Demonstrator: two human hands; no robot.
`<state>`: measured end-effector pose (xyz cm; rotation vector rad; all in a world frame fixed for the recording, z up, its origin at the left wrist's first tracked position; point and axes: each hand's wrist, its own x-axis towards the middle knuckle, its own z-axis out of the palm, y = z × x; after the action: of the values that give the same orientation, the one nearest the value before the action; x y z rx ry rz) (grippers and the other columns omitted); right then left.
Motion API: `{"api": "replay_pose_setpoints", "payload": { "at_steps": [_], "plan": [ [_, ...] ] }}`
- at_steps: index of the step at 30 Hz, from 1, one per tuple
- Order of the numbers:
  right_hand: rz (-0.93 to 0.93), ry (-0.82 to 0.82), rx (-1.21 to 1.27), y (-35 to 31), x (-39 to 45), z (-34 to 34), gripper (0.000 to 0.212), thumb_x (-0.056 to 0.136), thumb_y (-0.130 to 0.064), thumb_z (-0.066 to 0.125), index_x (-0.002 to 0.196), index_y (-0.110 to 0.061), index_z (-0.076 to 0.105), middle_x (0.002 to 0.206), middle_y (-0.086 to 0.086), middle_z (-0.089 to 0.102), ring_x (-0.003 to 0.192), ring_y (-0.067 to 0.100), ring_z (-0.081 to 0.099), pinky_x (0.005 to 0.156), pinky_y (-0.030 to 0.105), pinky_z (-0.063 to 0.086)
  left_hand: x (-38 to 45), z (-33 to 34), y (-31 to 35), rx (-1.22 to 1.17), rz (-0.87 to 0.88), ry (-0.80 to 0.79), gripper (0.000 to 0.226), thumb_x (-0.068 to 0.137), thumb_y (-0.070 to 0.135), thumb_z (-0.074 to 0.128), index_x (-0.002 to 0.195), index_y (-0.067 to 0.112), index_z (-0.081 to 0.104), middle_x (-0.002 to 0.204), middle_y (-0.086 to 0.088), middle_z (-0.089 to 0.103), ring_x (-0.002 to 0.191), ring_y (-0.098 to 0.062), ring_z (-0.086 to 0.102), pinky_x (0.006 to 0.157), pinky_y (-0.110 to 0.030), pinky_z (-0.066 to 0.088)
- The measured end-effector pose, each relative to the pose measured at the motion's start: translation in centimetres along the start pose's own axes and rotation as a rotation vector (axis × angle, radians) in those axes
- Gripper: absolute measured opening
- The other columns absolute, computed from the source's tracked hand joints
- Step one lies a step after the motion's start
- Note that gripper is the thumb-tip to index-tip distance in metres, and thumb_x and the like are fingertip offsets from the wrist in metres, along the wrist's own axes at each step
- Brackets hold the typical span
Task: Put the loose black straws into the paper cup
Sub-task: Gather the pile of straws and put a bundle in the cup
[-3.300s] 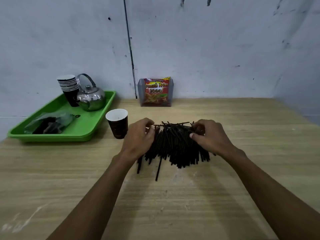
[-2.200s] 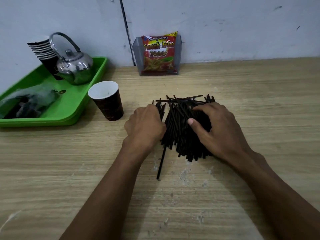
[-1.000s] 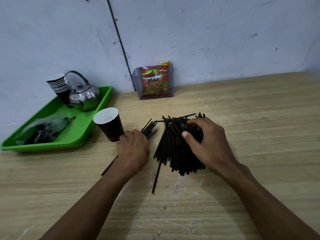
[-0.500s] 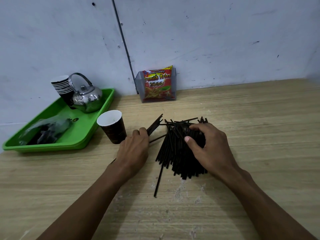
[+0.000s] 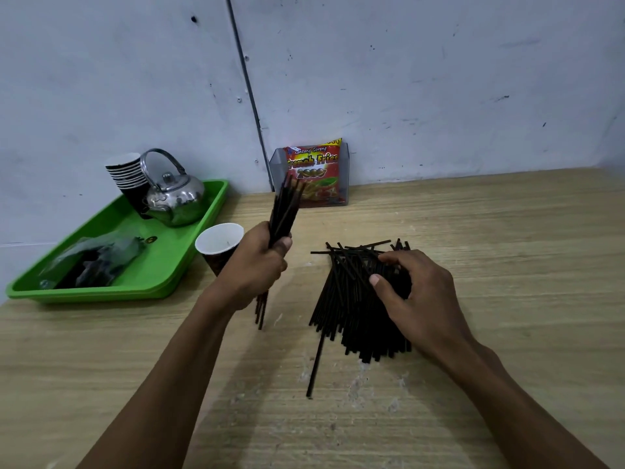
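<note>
Setting: pale wooden table point(image 5: 473, 231) against a scuffed grey-white wall point(image 5: 439, 79)
Left hand: left hand point(image 5: 258, 262) grips a bundle of thin black plastic straws point(image 5: 285, 208) in a fist, held nearly upright, tops fanned toward the wall, lower ends showing below the fist above the table
Right hand: right hand point(image 5: 419, 299) rests on the loose pile of black straws point(image 5: 351, 309), fingers curled over its far part, thumb pressed against it
Pile: lies on the table at centre, right of the raised bundle; one single black straw point(image 5: 314, 367) juts out on the near side
Cup: brown paper cup with white inside point(image 5: 218, 245) stands upright just left of the left hand, partly hidden by it; its visible inside holds no straws
Far left: green plastic tray point(image 5: 162, 275) carrying a shiny metal kettle point(image 5: 176, 198), a stack of dark paper cups point(image 5: 126, 177) and a clear plastic bag of dark items point(image 5: 91, 262)
Far centre: red snack packet point(image 5: 316, 170) in a clear plastic holder point(image 5: 343, 177) at the wall
</note>
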<state>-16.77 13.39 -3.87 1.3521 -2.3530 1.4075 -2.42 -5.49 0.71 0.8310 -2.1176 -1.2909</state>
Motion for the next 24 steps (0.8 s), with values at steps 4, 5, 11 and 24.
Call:
{"api": "replay_pose_setpoints", "payload": {
  "at_steps": [4,5,11,24],
  "plan": [
    [0.0,0.005,0.006,-0.1,0.0,0.0,0.031,0.088,-0.025,0.07,0.117,-0.013,0.068,0.109,-0.001,0.068,0.102,0.014,0.062,0.089,0.032,0.051,0.4,0.8,0.7,-0.295,0.08,0.101,0.017,0.102,0.003,0.039,0.088,0.011,0.043,0.069,-0.003,0.042,0.054,-0.014,0.043,0.055,-0.03,0.04],
    [0.002,0.008,0.007,-0.1,0.0,0.0,0.031,0.088,-0.025,0.07,0.117,-0.014,0.068,0.109,-0.002,0.068,0.102,0.014,0.062,0.089,0.032,0.051,0.6,1.0,0.7,-0.342,0.114,0.148,0.017,0.102,0.003,0.039,0.088,0.012,0.043,0.069,-0.002,0.042,0.052,-0.012,0.043,0.056,-0.029,0.043],
    [0.008,0.026,0.02,-0.3,-0.2,0.0,0.029,0.087,-0.024,0.07,0.115,-0.015,0.068,0.108,-0.003,0.068,0.1,0.012,0.063,0.087,0.027,0.05,1.1,2.7,0.2,-0.623,0.148,0.398,0.023,0.101,0.017,0.05,0.081,0.016,0.038,0.054,0.005,0.033,0.039,-0.007,0.026,0.04,-0.021,0.026],
    [0.01,0.113,0.202,-1.6,0.0,0.0,0.02,0.086,-0.013,0.072,0.104,-0.021,0.071,0.1,-0.012,0.069,0.096,0.001,0.066,0.084,0.023,0.055,0.5,4.1,0.0,-0.542,0.282,0.364,0.039,0.096,0.029,0.059,0.062,0.031,0.041,0.048,0.011,0.031,0.039,-0.01,0.025,0.043,-0.021,0.025]
  ]
}}
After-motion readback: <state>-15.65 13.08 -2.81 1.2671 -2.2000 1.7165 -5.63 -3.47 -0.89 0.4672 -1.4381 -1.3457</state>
